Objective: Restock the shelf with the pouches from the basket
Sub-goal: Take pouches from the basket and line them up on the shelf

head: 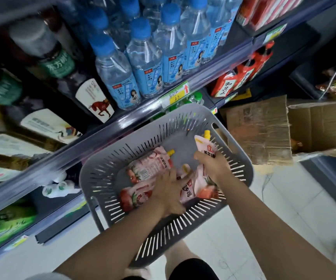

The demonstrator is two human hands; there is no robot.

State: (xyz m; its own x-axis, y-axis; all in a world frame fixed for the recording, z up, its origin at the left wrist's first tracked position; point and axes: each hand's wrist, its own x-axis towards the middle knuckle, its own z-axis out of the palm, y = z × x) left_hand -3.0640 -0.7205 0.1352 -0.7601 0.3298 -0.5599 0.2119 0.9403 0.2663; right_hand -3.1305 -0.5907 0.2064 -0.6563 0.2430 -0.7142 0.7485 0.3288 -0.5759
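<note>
Reaching into a grey slotted basket held low beside a shop shelf, a person gathers pink spouted pouches; the right hand is closed around one upright pouch, the left hand lies spread flat over the others; several pouches remain in the basket, so restocking looks far from finished; water bottles crowd the shelf above; an open cardboard box sits on the pale tiled floor to the right.
</note>
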